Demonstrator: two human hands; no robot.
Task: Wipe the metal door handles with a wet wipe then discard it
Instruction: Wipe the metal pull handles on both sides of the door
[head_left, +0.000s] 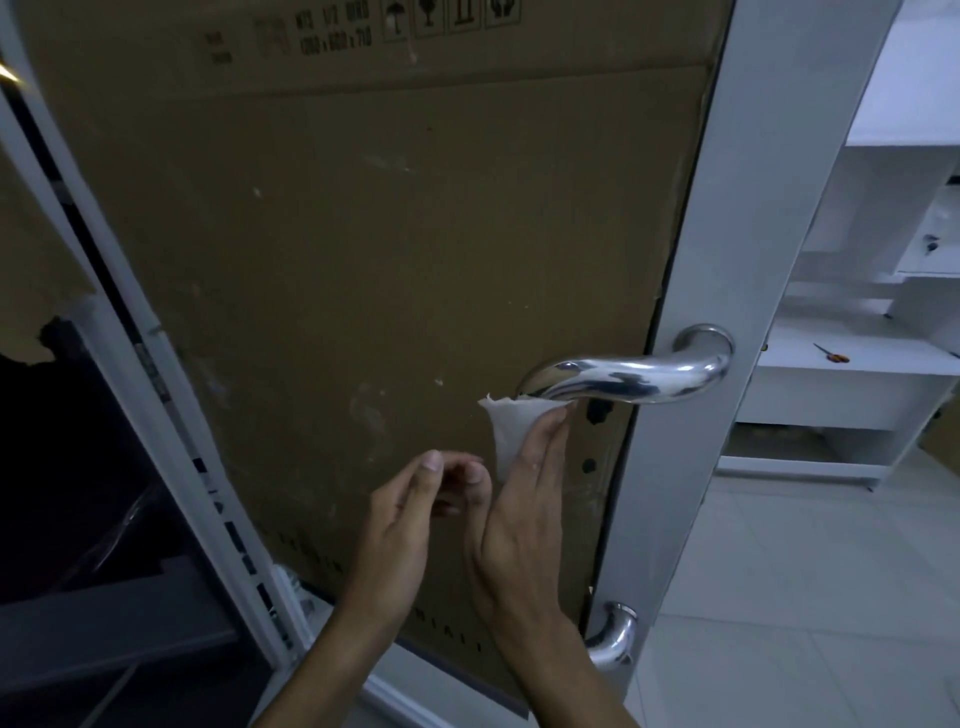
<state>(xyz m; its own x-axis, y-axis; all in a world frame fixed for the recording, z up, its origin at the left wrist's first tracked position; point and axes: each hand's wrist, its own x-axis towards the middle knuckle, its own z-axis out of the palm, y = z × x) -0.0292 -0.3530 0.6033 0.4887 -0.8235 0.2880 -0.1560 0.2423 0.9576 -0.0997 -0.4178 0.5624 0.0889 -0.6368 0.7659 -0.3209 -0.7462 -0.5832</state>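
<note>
A shiny metal lever handle (631, 376) sticks out from the grey door frame (691, 291) at right of centre. Just under its free end my right hand (524, 499) holds a white wet wipe (506, 431), whose top edge touches the handle's underside. My left hand (415, 514) hovers beside it with loosely curled fingers and holds nothing. A second curved metal handle (615, 636) shows lower on the door edge, partly hidden behind my right forearm.
The door panel is covered by brown cardboard (363, 260). A dark opening lies at the left behind a white frame (171, 395). White shelving (852, 374) stands at the right over a pale tiled floor, with an orange-handled tool (832, 354) on one shelf.
</note>
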